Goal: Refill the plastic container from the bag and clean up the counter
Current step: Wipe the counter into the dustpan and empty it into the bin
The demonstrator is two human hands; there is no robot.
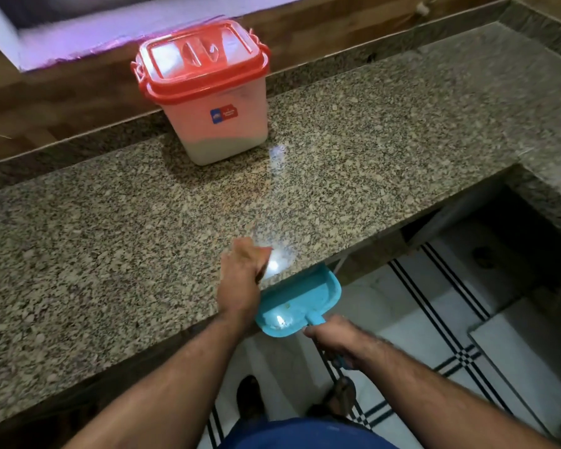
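Blue dustpan, lower centre: right hand fingers curled round its handle, mouth held just under the worktop edge. Left hand, fingers straight, edge-on to the granite, placed to sweep toward the pan. Risk: grains missing the pan and landing on the tiled floor should the pan sag from the edge. Container, red lid closed, upper left, well apart. Bag not visible. Nothing obstructs the sweep.
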